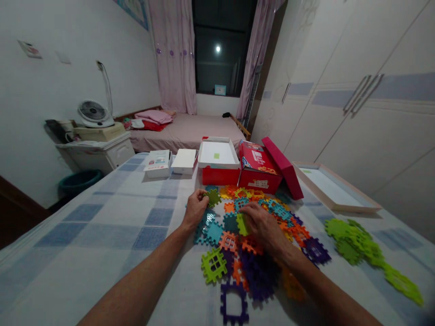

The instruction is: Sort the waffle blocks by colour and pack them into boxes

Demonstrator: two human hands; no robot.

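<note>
My left hand pinches a green interlocking plastic tile at the left side of a colourful pile. Over the middle of the pile, my right hand has its fingers curled at a lime green tile. Around both hands lie notched tiles: teal ones, orange ones and dark purple ones. A lime window-shaped tile and a purple square frame lie nearest to me. My right hand and forearm hide part of the pile.
Lime green tiles form a separate group at the right. Behind the pile stand a red box with its leaning lid, a white tray on a red box, and small white boxes. A shallow tray lies far right.
</note>
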